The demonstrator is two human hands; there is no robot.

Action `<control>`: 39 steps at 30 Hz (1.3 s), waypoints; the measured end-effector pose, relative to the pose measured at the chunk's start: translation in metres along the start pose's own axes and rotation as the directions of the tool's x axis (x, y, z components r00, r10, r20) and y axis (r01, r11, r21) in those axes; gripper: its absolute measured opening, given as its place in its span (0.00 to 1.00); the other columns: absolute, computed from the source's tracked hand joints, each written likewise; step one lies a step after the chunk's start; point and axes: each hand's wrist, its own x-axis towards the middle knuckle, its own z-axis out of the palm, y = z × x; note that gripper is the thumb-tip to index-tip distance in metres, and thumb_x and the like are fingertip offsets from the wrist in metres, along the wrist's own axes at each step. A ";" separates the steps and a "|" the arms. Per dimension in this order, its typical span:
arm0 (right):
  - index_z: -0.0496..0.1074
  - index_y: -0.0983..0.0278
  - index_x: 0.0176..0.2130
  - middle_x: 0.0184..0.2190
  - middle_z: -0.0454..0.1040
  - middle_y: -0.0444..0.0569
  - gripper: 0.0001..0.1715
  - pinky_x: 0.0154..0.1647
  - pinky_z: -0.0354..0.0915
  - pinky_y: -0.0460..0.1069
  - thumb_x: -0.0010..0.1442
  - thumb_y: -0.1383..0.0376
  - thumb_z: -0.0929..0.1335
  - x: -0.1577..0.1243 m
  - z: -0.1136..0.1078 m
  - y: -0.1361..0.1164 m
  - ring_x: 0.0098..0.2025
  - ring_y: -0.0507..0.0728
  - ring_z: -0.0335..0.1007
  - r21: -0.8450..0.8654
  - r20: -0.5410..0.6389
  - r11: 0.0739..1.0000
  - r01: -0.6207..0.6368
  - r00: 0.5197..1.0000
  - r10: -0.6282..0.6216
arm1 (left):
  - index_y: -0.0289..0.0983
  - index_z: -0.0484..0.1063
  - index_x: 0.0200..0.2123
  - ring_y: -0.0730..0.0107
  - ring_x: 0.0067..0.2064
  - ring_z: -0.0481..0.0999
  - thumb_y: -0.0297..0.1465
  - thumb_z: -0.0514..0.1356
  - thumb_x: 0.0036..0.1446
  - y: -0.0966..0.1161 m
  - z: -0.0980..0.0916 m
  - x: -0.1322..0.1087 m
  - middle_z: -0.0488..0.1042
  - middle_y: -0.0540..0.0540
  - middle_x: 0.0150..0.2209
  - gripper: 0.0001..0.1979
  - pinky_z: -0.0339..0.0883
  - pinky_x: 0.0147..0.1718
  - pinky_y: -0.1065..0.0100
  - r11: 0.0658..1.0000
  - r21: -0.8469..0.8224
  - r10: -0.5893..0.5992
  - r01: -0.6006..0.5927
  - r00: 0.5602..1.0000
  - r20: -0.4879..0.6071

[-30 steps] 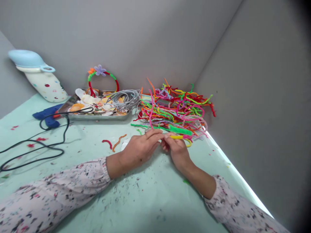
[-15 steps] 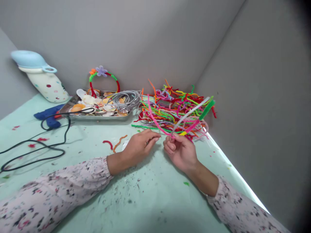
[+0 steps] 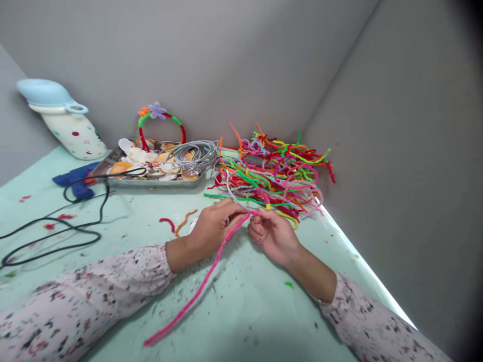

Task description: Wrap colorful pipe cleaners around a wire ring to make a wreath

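Note:
Pinched in the fingers of my right hand (image 3: 275, 236) is a headband whose bare grey strip (image 3: 231, 188) curves up to the left. Its wrapped part shows green, pink (image 3: 262, 195) and yellow bands above that hand. A long pink pipe cleaner (image 3: 206, 279) starts at the pinch and trails down to the lower left over the table. My left hand (image 3: 215, 227) is closed beside it, fingertips at the pink pipe cleaner close to the grey strip. The left fingertips are partly hidden, so their exact hold is hard to see.
Behind my hands lies a heap of coloured pipe cleaners (image 3: 287, 173). A metal tray (image 3: 166, 184) holds shell-like pieces and coiled grey bands; a flowered headband (image 3: 183, 131) stands there. Leftward are a blue glue gun (image 3: 77, 178), its black cord (image 3: 81, 229) and a bottle (image 3: 71, 130).
The pink pipe cleaner's free end has swung from pointing up behind my hands to trailing down leftward. The headband has turned up and left, and my left fingers have come against the strand.

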 end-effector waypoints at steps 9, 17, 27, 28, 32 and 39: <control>0.71 0.66 0.22 0.15 0.66 0.42 0.13 0.18 0.55 0.43 0.51 0.60 0.70 0.002 0.001 0.001 0.17 0.48 0.58 -0.047 -0.047 0.999 0.012 0.999 -0.014 | 0.36 0.71 0.33 0.76 0.29 0.67 0.30 0.60 0.58 0.003 -0.002 -0.001 0.69 0.50 0.29 0.04 0.62 0.29 0.74 0.993 0.109 0.060 -0.047 0.990 -0.124; 0.72 0.66 0.23 0.15 0.67 0.42 0.13 0.19 0.57 0.43 0.52 0.60 0.70 0.002 0.000 0.001 0.18 0.48 0.59 -0.061 -0.055 0.998 0.015 0.998 -0.019 | 0.36 0.72 0.43 0.75 0.34 0.69 0.29 0.59 0.59 0.001 -0.001 0.000 0.66 0.45 0.40 0.09 0.67 0.33 0.73 0.976 0.179 0.155 -0.123 0.973 -0.172; 0.72 0.66 0.23 0.15 0.67 0.42 0.12 0.19 0.58 0.43 0.53 0.60 0.70 0.002 -0.001 0.002 0.18 0.49 0.61 -0.091 -0.048 0.995 0.046 0.998 -0.051 | 0.38 0.73 0.43 0.71 0.39 0.71 0.28 0.58 0.60 0.000 -0.002 0.000 0.66 0.44 0.41 0.08 0.69 0.34 0.72 0.956 0.253 0.187 -0.151 0.974 -0.126; 0.72 0.66 0.23 0.15 0.67 0.42 0.12 0.19 0.58 0.43 0.53 0.60 0.70 0.002 -0.001 0.003 0.18 0.49 0.61 -0.094 -0.049 0.994 0.047 0.997 -0.052 | 0.38 0.73 0.43 0.71 0.40 0.71 0.27 0.58 0.60 0.000 -0.002 0.000 0.67 0.44 0.41 0.08 0.69 0.34 0.71 0.953 0.261 0.187 -0.151 0.975 -0.122; 0.73 0.66 0.23 0.15 0.67 0.42 0.13 0.19 0.59 0.43 0.53 0.60 0.70 0.001 0.000 0.002 0.18 0.49 0.61 -0.112 -0.050 0.993 0.048 0.997 -0.054 | 0.39 0.73 0.43 0.71 0.40 0.71 0.27 0.58 0.60 -0.001 -0.002 0.000 0.68 0.45 0.41 0.09 0.69 0.36 0.71 0.954 0.257 0.186 -0.152 0.976 -0.111; 0.73 0.67 0.23 0.15 0.68 0.43 0.13 0.19 0.60 0.42 0.53 0.61 0.70 0.002 -0.001 0.003 0.18 0.48 0.62 -0.105 -0.040 0.994 0.040 0.998 -0.044 | 0.38 0.72 0.40 0.69 0.41 0.72 0.28 0.59 0.59 -0.005 -0.001 0.000 0.71 0.44 0.40 0.06 0.70 0.40 0.68 0.957 0.242 0.185 -0.160 0.979 -0.087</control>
